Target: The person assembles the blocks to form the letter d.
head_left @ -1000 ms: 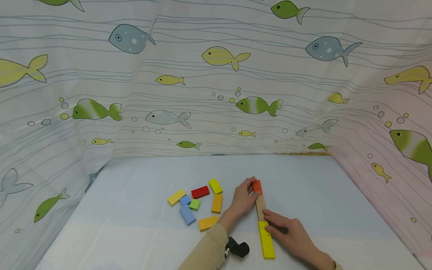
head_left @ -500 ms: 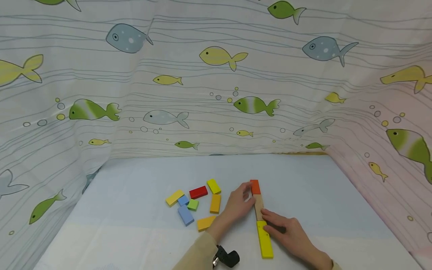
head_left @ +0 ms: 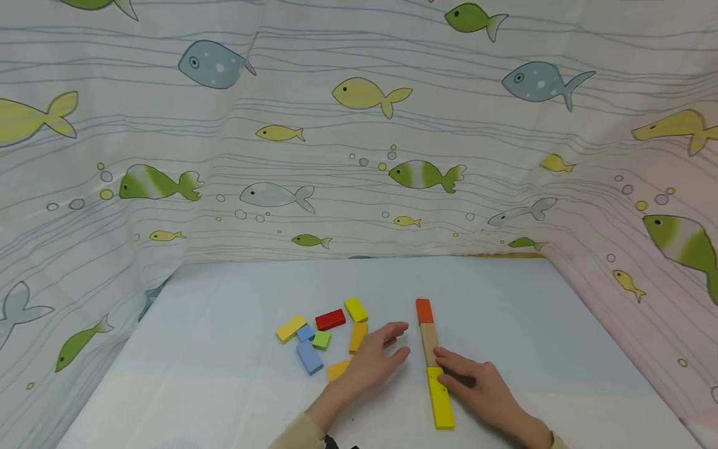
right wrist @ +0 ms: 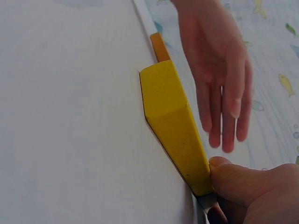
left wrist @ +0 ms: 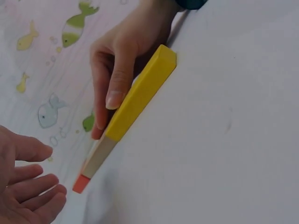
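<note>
A row of blocks lies end to end on the table: a long yellow block (head_left: 440, 402) nearest, a bare wooden block (head_left: 429, 343) in the middle and an orange-red block (head_left: 424, 310) at the far end. My right hand (head_left: 485, 388) rests along the row's right side. Its thumb touches the yellow block and a fingertip touches the wooden one near their joint. My left hand (head_left: 367, 365) is held in the air left of the row, fingers spread and holding nothing. The right wrist view shows the yellow block (right wrist: 175, 126) close up beside the thumb.
Left of the left hand lie loose blocks: red (head_left: 330, 320), yellow (head_left: 356, 309), pale yellow (head_left: 291, 328), blue (head_left: 309, 357), small blue (head_left: 305, 333), green (head_left: 321, 340) and two orange ones, partly covered by that hand. A fish-patterned cloth (head_left: 359, 149) walls the table's back and sides.
My left hand has let go of the far end of the row, drawing back left and toward me. The right hand and the row have stayed in place.
</note>
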